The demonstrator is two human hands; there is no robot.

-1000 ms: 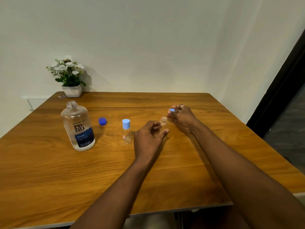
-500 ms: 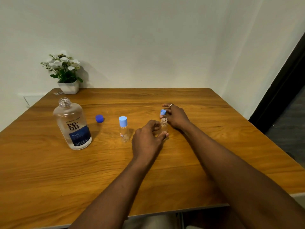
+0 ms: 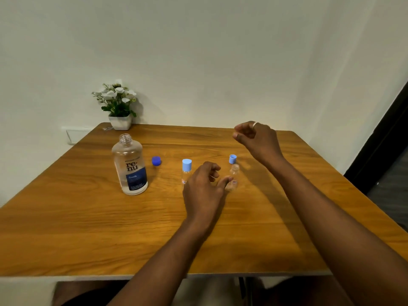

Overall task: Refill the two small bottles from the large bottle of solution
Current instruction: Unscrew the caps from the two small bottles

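On the table (image 3: 88,228) before us, our left hand (image 3: 203,186) loosely curled, gripping nothing, thumb by the uncapped small bottle (image 3: 234,177), our right hand (image 3: 257,138) raised, relaxed, empty, capped small bottle (image 3: 186,171) and large bottle (image 3: 130,166) leftward, broad wood toward the near edge.

Loose cap (image 3: 232,159) behind open small bottle (image 3: 234,176)

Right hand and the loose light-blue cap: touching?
Apart. Head view: the right hand hangs above the table; wood shows between it and the light-blue cap.
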